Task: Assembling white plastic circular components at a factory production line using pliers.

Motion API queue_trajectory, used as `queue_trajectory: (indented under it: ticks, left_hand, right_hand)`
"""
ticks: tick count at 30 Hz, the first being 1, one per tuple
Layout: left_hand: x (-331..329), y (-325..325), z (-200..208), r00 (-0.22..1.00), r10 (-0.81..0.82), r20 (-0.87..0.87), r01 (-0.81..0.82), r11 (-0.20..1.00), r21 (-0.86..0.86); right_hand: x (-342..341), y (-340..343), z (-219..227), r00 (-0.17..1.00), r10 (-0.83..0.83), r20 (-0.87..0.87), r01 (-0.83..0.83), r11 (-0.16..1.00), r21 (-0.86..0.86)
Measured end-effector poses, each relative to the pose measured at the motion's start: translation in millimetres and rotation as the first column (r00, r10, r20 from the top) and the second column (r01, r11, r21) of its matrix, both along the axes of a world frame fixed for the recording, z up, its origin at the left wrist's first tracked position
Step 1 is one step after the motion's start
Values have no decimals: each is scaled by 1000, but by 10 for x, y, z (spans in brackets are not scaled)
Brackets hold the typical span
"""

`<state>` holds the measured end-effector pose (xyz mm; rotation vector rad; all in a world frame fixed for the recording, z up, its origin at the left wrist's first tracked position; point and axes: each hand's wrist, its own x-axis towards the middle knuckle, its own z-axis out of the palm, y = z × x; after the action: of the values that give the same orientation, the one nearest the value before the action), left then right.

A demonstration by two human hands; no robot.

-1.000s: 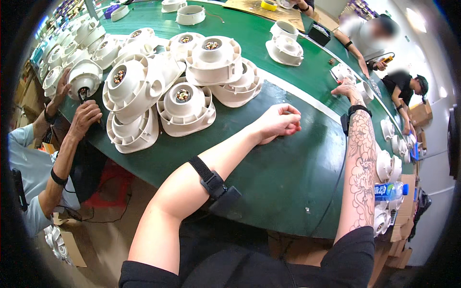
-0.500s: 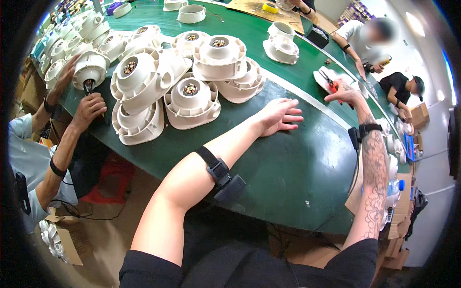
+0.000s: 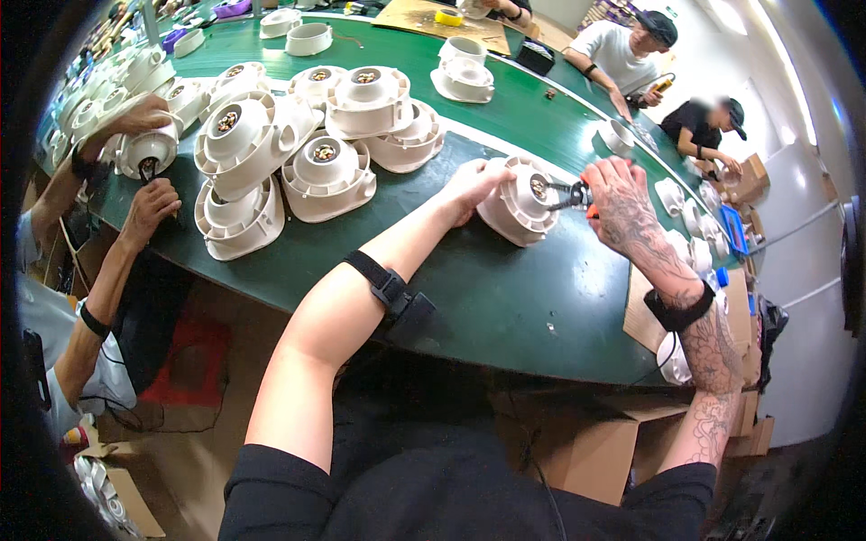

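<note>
Just right of the middle, a white round plastic housing (image 3: pixel 514 221) rests tilted on the green table (image 3: pixel 433 279), a copper-coloured cluster in its centre. At its left side my left hand (image 3: pixel 475 187) grips the rim, fingers partly hidden behind it. My right hand (image 3: pixel 617 200) is wrapped round a pair of pliers (image 3: pixel 568 196) with dark jaws and orange-red handles. The jaws point left and meet the copper-coloured centre; whether they grip a piece there is too small to tell.
Several similar white housings (image 3: pixel 325 171) are piled to the left, some stacked. Another housing (image 3: pixel 463 81) stands farther back. On the left, a co-worker's hand (image 3: pixel 153 206) works a tool in a housing. A cardboard box (image 3: pixel 591 451) sits below the table; other people work at far right.
The housing has come from the far right to between my hands. My left hand went from open to gripping it. The right hand now holds the pliers at its centre.
</note>
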<state>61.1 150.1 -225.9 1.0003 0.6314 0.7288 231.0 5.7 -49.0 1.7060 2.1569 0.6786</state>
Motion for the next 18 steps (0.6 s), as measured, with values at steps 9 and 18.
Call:
queue_trajectory:
  ticks: [9, 18]
  left_hand:
    - [21, -157, 136, 983, 135, -121, -116, 982, 148]
    - [-26, -438, 372, 827, 491, -274, -332, 820, 465]
  right_hand:
    - [25, 169, -208, 958, 111, 264, -179, 952, 249]
    - [-192, 206, -175, 936, 43, 348, -117, 974, 194]
